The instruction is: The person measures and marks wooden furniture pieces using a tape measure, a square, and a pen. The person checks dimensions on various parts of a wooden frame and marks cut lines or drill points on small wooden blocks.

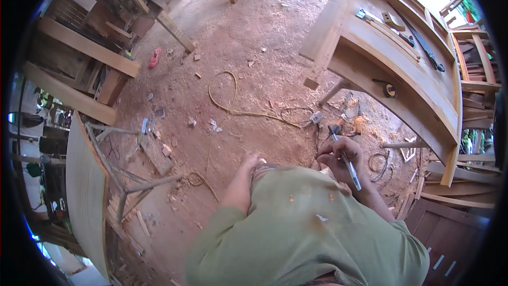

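Observation:
My right hand is closed around a slim pen with a clear, pale barrel and a dark end. It holds the pen at a slant in front of my right side, above the floor. My left hand is low by the front of my green shirt. Its fingers are mostly hidden by my body, and a small white spot shows near them. To the right of my right hand stands a wooden furniture frame, on which a tape measure and a handsaw-like dark tool lie.
A yellow cord winds over the shavings-strewn floor. An orange power tool lies beneath the frame. On the left are a curved wooden panel on a metal stand, and wooden furniture parts.

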Tool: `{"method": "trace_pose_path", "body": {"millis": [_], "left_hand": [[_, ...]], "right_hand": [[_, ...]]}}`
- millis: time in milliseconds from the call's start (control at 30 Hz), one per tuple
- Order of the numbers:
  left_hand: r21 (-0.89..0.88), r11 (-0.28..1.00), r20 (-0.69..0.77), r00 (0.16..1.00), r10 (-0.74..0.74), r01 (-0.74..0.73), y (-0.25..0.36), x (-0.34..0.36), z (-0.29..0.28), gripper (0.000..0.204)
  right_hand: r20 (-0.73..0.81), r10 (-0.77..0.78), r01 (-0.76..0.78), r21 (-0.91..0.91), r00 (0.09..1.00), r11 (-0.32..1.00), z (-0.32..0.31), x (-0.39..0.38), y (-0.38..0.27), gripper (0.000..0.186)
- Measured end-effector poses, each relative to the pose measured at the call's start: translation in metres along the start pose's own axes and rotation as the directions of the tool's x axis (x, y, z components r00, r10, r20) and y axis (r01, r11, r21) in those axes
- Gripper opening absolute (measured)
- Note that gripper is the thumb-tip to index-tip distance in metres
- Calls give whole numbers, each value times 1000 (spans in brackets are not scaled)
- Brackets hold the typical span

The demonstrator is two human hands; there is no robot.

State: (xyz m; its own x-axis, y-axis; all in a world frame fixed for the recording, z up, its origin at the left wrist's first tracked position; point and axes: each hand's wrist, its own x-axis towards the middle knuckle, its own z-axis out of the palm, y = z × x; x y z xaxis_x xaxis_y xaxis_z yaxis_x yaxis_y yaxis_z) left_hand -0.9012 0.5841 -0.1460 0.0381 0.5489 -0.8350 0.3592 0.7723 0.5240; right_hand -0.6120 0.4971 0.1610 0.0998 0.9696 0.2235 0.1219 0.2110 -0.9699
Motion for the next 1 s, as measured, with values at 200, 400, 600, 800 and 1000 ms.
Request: {"method": "trace_pose_path", "body": {"millis": [200,400,600,800,1000], "left_hand": [[271,962,-100,994,53,-24,-49,94,-119,38],[-81,991,-108,988,-112,104,-72,115,-184,19],[-170,973,-60,984,-169,156,-86,124,-175,17],[42,989,-2,989,-145,145,11,135,-127,18],[195,980,-6,999,-39,39,136,160,-95,19]], "right_hand": [[-413,191,-66,299,890,952,70,46,-5,31],[-495,231,-213,92,837,973,42,59,12,21],[-695,7,-293,-294,719,910,-67,77,33,22],[-954,-144,-485,-260,264,835,-234,108,156,60],[-949,-285,-844,-261,135,469,-244,145,235,68]]}}
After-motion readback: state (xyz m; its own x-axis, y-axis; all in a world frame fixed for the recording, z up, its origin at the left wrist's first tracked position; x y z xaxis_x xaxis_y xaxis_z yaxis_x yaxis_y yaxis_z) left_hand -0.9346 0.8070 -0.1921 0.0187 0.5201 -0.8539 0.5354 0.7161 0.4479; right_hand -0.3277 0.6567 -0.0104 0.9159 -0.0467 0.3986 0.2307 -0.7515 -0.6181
